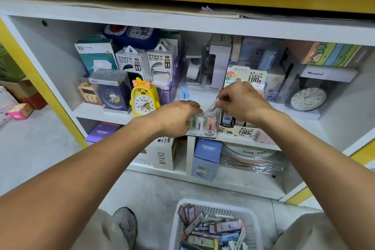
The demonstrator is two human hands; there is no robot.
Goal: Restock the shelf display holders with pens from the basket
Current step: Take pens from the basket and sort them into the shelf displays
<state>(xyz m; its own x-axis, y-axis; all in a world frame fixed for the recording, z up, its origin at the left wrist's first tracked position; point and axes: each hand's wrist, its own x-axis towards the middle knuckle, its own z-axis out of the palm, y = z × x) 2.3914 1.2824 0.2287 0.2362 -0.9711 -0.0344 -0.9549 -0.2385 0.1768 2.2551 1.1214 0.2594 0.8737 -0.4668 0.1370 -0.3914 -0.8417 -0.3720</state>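
Note:
A small display holder marked 2B stands at the front edge of the white shelf, with pastel pen-lead cases upright in it. My right hand pinches the top end of a slim clear case, tilted over the holder. My left hand reaches in from the left, its fingertips at the holder's cases; what they grip is hidden. A white basket on the floor below holds several pens and lead cases.
A yellow chick clock stands just left of my left hand. A second lead display sits right of the holder. Power bank boxes, boxed clocks and a tape dispenser fill the shelf behind. My shoe is beside the basket.

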